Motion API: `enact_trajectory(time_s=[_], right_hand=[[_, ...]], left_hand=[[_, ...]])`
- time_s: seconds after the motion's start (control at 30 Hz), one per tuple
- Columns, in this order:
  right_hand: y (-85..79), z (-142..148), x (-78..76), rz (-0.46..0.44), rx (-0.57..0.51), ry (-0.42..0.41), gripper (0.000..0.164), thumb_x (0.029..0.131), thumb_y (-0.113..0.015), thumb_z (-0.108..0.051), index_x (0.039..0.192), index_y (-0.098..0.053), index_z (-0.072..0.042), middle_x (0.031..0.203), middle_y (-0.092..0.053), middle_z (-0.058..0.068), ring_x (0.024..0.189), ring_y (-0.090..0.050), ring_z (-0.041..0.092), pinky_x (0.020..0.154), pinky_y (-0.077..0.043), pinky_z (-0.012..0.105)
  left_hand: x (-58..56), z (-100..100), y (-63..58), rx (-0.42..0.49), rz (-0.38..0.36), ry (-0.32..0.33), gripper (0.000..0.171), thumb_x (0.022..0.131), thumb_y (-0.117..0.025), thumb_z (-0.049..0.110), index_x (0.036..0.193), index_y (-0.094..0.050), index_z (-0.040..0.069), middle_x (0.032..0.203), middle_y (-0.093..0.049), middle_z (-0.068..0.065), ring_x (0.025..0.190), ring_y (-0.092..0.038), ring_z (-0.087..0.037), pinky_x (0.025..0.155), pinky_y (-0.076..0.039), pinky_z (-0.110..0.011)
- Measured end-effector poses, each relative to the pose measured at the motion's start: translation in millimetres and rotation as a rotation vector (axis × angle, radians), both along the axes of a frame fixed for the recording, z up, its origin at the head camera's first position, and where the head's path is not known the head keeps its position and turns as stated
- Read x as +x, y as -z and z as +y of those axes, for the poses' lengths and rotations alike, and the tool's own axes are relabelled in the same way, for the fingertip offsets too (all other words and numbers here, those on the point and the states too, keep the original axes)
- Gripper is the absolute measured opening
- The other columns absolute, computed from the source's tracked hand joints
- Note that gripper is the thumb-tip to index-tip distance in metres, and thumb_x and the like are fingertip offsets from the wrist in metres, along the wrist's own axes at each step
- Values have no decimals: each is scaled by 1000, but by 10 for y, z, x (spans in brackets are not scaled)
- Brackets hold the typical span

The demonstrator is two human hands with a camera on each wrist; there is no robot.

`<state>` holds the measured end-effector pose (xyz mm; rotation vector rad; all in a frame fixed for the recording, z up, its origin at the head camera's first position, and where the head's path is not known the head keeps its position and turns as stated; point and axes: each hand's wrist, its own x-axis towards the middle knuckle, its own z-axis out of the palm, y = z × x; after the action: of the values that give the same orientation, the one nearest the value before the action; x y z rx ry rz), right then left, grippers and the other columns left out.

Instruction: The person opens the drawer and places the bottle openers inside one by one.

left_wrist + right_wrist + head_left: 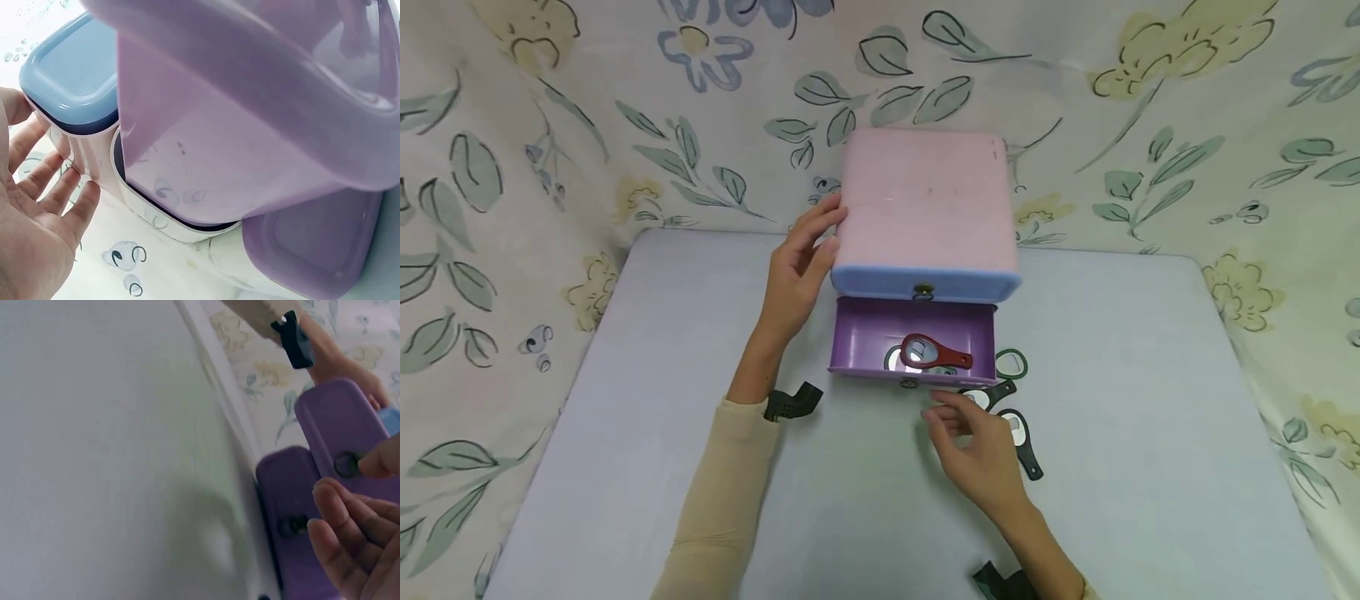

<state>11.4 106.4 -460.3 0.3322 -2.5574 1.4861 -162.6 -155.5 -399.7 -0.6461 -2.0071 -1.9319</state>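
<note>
A small cabinet with a pink top [925, 200] has a blue upper drawer [880, 283] pushed in. Below it, a purple drawer [861, 342] is pulled out. Inside lie a dark red magnifying glass [958, 358] and at least one more, partly under it. My left hand [797, 271] rests against the cabinet's left side, fingers extended. My right hand [985, 454] hovers in front of the purple drawer with loosely bent fingers, holding nothing. In the right wrist view its thumb is close to the drawer's ring pull [345, 464]; whether they touch I cannot tell.
Right of the drawer lie a green-rimmed round lens [1012, 364] and two black-handled magnifying glasses, one [1030, 458] partly behind my right hand. Another purple drawer [306, 250] sits lower in the cabinet. A floral cloth [700, 167] hangs behind the white table [1150, 417].
</note>
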Motion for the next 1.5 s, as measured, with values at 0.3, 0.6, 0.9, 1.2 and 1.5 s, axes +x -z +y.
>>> enact_trajectory(time_s=[0.3, 0.6, 0.9, 1.2, 1.5], right_hand=[[11, -212, -77, -279, -137, -67, 32, 98, -68, -5, 129, -69, 1, 99, -84, 8, 83, -80, 27, 74, -63, 22], [46, -266, -122, -343, -293, -86, 21, 106, -62, -15, 113, -71, 3, 91, -80, 14, 77, -75, 23, 69, -63, 30], [28, -306, -200, -406, -335, -66, 31, 111, -54, -20, 112, -75, 2, 91, -74, 20, 71, -67, 9, 66, -59, 28], [-13, -355, -229, -404, -350, -30, 28, 111, -55, -18, 107, -76, 0, 95, -75, 26, 69, -68, 9, 71, -60, 24], [-17, -414, -322, -335, -335, 31, 27, 109, -55, -13, 100, -76, 1, 85, -75, 18, 65, -66, 8, 68, -60, 31]], left_hand=[[3, -3, 2, -11, 7, -8, 40, 107, -53, 7, 146, -60, -2, 164, -49, -9, 157, -41, -18, 126, -43, -43], [-2, 4, 1, -9, 3, 0, 40, 107, -52, 6, 146, -60, -3, 164, -49, -9, 157, -41, -19, 125, -43, -49], [4, 2, 0, -11, 1, 1, 41, 107, -52, 7, 146, -59, -3, 165, -48, -8, 157, -42, -19, 125, -43, -40], [8, 10, -17, -15, -6, 5, 42, 107, -53, 8, 147, -59, -2, 166, -47, -7, 157, -42, -19, 125, -43, -38], [15, 9, -14, -4, -10, 10, 41, 107, -53, 8, 146, -59, -3, 166, -47, -8, 157, -42, -20, 125, -43, -36]])
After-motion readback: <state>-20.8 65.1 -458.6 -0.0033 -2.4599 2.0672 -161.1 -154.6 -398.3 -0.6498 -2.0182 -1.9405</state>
